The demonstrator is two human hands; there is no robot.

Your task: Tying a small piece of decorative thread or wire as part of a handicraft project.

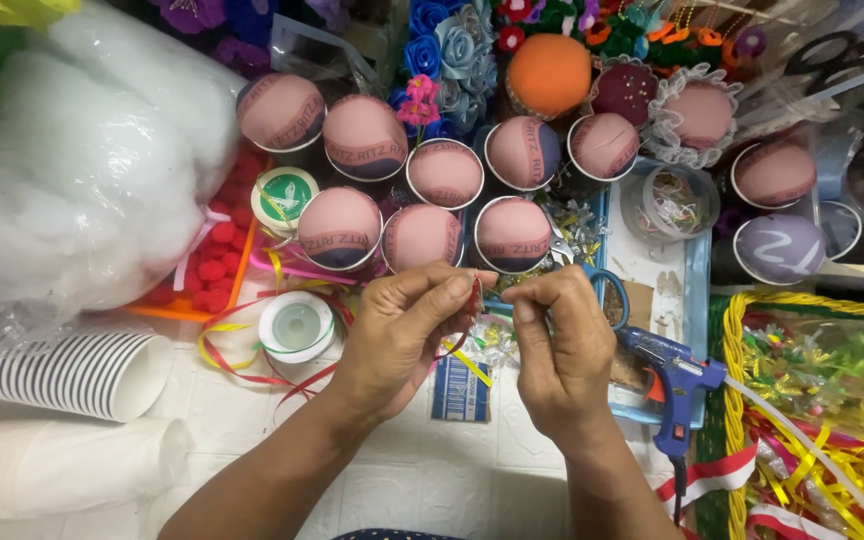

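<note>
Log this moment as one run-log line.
left hand: pinching red ribbon | right hand: pinching near same ribbon | behind: padded cups | right: blue glue gun | left: ribbon spool

Bright, even, diffuse illumination falls from above onto my work area. Shadows are soft and short: a faint one lies under my left hand and right hand on the white tiled counter. The white stuffing at upper left is nearly overexposed, its surface detail washed out. Small specular glints show on the clear plastic wrapping at right and on the ribbon spool. Colours are saturated. Focus is sharp across the centre; my fingertips show slight motion blur. Wide-angle distortion bends the stacked paper cups and the frame corners, where sharpness falls off slightly.
</note>
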